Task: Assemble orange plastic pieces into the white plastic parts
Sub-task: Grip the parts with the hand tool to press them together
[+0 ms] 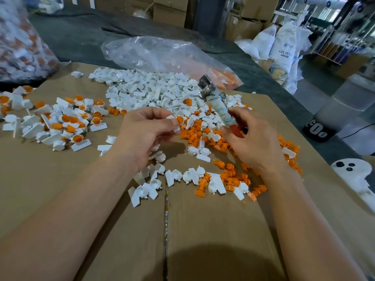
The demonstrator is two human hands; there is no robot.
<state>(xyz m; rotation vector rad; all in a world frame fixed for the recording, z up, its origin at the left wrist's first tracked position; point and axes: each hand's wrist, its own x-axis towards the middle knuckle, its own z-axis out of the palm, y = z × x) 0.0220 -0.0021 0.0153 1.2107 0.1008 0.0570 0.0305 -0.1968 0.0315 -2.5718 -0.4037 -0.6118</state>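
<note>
My left hand (146,132) pinches a white plastic part with an orange piece seated in it (178,121), held above the cardboard. My right hand (253,138) grips a small hammer (218,104) by its red handle; the tape-wrapped shaft and metal head point up and away. Loose orange pieces (229,173) lie under and around my right hand. A big heap of white parts (154,90) lies behind my hands. Several assembled white-and-orange parts (67,122) are piled at the left.
The flattened cardboard sheet (121,230) covers the table. A clear plastic bag (162,53) with orange pieces lies behind the white heap. A bag of assembled parts (22,43) stands far left. Sacks and boxes stand beyond the table's right edge.
</note>
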